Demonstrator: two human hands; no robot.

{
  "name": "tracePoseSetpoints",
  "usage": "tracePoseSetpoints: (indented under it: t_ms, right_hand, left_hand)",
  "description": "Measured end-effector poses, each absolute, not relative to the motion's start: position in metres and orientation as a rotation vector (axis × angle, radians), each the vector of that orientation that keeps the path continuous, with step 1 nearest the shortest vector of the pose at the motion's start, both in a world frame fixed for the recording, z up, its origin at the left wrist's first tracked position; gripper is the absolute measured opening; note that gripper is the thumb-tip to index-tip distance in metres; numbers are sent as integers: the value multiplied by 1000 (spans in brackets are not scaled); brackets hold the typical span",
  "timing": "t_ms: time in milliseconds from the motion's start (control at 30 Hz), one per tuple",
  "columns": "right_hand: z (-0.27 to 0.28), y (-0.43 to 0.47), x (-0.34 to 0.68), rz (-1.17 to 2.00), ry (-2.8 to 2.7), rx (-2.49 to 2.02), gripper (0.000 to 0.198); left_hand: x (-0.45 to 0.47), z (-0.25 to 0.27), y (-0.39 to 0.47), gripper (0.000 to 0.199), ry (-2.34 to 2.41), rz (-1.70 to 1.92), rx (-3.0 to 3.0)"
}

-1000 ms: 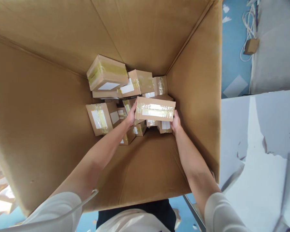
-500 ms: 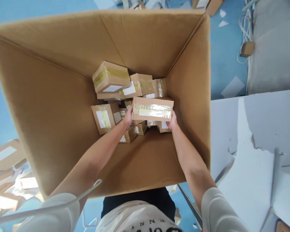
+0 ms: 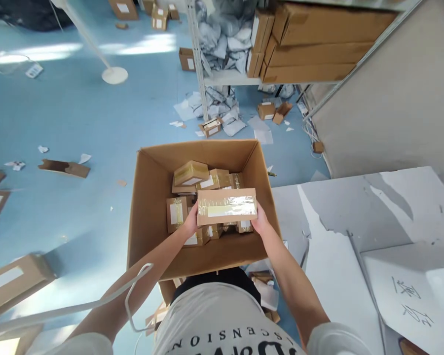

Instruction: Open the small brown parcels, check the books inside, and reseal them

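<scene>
Between my two hands is a taped cardboard box (image 3: 227, 196) with a long pale label under shiny clear tape. My left hand (image 3: 193, 217) grips its left end and my right hand (image 3: 258, 219) its right end. The held box is over the opening of a large cardboard carton (image 3: 148, 197). Several smaller taped boxes lie inside that carton, among them one tilted box (image 3: 191, 172) at the back left and a labelled box (image 3: 176, 213) beside my left hand. The held box hides part of the pile.
At the back stands a metal shelf (image 3: 229, 78) with grey bags and long cartons. To the right is a white surface (image 3: 333, 266) with torn covering. A white cable (image 3: 129, 296) crosses my left arm. Boxes, including a labelled box (image 3: 15, 281), and paper scraps lie on the blue floor (image 3: 96, 108).
The held box has come up toward me with both hands still on its ends. My view has pulled back, so the large carton looks smaller and more floor and shelving show.
</scene>
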State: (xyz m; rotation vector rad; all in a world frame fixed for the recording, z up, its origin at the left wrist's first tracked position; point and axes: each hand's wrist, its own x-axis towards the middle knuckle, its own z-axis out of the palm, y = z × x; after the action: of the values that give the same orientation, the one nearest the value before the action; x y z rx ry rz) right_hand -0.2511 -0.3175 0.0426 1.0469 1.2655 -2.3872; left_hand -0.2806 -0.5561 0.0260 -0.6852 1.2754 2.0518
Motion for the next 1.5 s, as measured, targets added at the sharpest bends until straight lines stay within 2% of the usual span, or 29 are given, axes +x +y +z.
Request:
tracePoseSetpoints:
  t_ms: [233, 467, 733, 1100, 1500]
  right_hand:
    - [93, -332, -194, -2470, 1335, 967, 30]
    - [98, -337, -163, -2509, 1368, 1006, 29]
    - [99, -323, -119, -2703, 1313, 1148, 29]
    - [94, -265, -1, -2977, 1242, 1697, 29]
    - [83, -199, 163, -3238, 963, 2133, 32]
  left_hand:
    - [-231, 78, -572, 44, 1298, 2092, -596]
    - [-206, 80, -575, 44, 1341, 2130, -550]
    - [-212, 81, -549, 50, 1322, 2028, -449]
    - [-184, 78, -424, 52, 1291, 1644, -99]
    - [-74, 89, -254, 51, 1174, 1256, 226]
